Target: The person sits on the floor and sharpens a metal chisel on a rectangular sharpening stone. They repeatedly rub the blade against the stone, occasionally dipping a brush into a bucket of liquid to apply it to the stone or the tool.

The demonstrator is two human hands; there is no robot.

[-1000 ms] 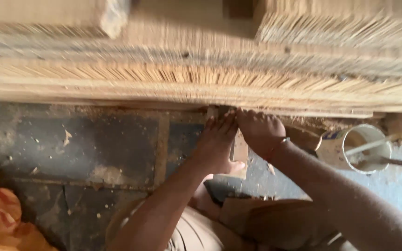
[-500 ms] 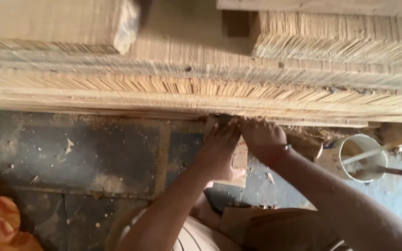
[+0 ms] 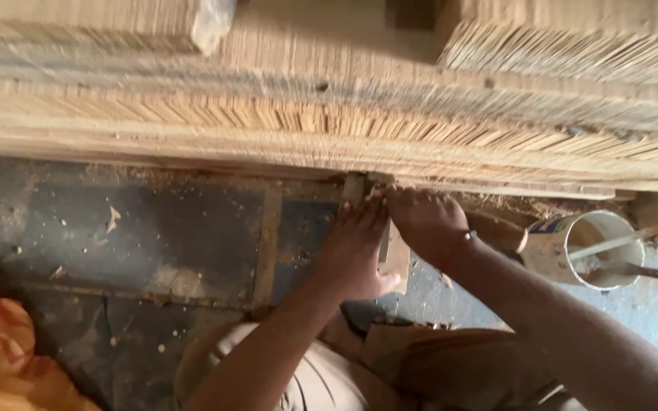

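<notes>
Dusty dark floor (image 3: 154,236) with wood chips, under a long stack of pale wooden planks (image 3: 329,129) running left to right.
Left hand (image 3: 356,247) and right hand (image 3: 420,221) are pressing from both sides on a small wooden block (image 3: 394,255), gripping it between them; its long axis is pointing up toward the stack's lower edge. White bucket (image 3: 599,247) is sitting near, to the right.

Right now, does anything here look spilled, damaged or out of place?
Yes, small things. Wood chips and sawdust lie scattered over the dark floor below the long wooden piece. The white bucket lies tipped on its side with sticks in it. Both hands, left hand and right hand, press a small wood block.
</notes>
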